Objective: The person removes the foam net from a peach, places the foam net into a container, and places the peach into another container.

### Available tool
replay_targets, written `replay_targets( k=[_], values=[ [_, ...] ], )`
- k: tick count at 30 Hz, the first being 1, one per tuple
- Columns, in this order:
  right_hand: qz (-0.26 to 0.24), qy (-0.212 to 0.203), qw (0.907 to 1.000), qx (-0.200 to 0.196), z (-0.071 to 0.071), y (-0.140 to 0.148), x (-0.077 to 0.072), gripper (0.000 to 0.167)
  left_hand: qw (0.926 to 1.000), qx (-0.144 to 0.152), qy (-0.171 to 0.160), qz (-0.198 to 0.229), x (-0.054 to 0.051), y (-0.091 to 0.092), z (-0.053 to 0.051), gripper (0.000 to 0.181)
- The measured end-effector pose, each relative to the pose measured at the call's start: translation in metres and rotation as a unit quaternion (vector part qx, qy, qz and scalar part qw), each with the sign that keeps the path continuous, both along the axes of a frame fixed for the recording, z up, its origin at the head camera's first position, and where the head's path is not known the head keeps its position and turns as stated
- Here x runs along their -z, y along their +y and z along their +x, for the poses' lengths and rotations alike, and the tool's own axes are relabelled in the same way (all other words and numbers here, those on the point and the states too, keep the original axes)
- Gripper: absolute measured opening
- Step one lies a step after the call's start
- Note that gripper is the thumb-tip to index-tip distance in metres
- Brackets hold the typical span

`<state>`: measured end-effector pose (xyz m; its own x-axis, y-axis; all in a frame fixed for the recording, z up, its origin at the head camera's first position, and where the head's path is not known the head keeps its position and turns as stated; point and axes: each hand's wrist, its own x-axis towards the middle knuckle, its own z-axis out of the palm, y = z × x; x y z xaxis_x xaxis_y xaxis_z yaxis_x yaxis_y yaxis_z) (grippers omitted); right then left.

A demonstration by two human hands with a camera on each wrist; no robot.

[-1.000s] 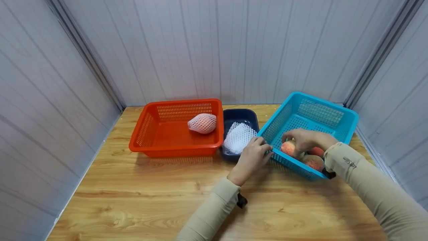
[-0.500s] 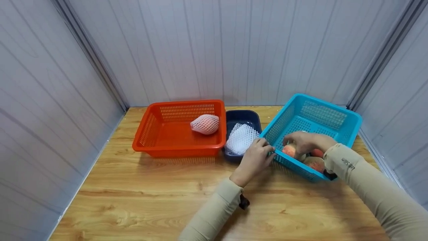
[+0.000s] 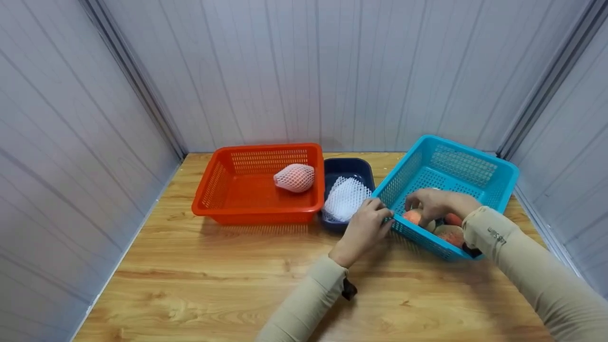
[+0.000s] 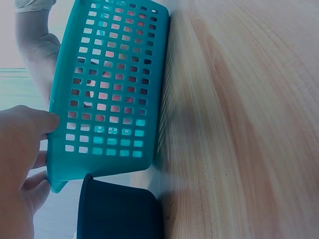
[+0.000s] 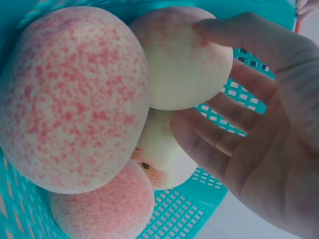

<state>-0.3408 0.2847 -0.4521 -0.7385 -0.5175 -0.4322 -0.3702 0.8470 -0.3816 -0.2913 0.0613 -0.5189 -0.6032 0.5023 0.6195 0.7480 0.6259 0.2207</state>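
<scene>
A round cream peach (image 5: 184,62), faintly blushed pink, is held by the right grip (image 5: 271,134); the turquoise basket (image 3: 463,164) is pinched at the rim by the left grip (image 3: 364,227).

On the wood-grain tabletop (image 3: 213,285) before you, an orange-red basket (image 3: 256,218) holds one net-wrapped fruit (image 3: 295,178), just beside a dark blue tray (image 3: 349,166) of white foam netting (image 3: 347,199); you face pale grooved panels (image 3: 294,71).

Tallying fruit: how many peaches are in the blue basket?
4 in the right wrist view: a top-centre peach, a left peach, a bottom-left peach and a centre peach. More may be hidden.
</scene>
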Motion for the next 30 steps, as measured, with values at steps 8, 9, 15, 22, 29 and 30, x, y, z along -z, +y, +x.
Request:
replay_targets(
  k=[8,9,15,22,29,30],
  values=[
    [-0.014,-0.008,0.9999,0.003,0.002,-0.004,-0.003,0.054,1.0000,0.002,0.000,-0.001,0.000,-0.001,0.001,0.011],
    [-0.017,-0.005,0.9998,0.003,0.003,-0.005,-0.004,0.053,1.0000,0.002,0.000,-0.001,0.000,-0.001,0.000,0.011],
    [-0.034,0.015,0.9992,0.011,0.003,-0.006,-0.010,0.045,0.9999,0.004,-0.012,-0.002,-0.001,-0.001,0.000,0.011],
    [-0.130,0.172,0.9764,0.008,0.002,-0.003,-0.014,0.013,0.9999,0.001,-0.009,-0.007,0.000,0.000,0.002,0.012],
    [-0.211,0.326,0.9211,0.019,0.013,-0.008,-0.021,0.011,1.0000,-0.003,-0.007,-0.006,0.001,-0.001,0.001,0.013],
    [-0.215,0.345,0.9136,0.018,0.016,-0.009,-0.022,0.013,0.9999,-0.004,-0.006,-0.007,0.001,-0.001,0.001,0.013]
  ],
)
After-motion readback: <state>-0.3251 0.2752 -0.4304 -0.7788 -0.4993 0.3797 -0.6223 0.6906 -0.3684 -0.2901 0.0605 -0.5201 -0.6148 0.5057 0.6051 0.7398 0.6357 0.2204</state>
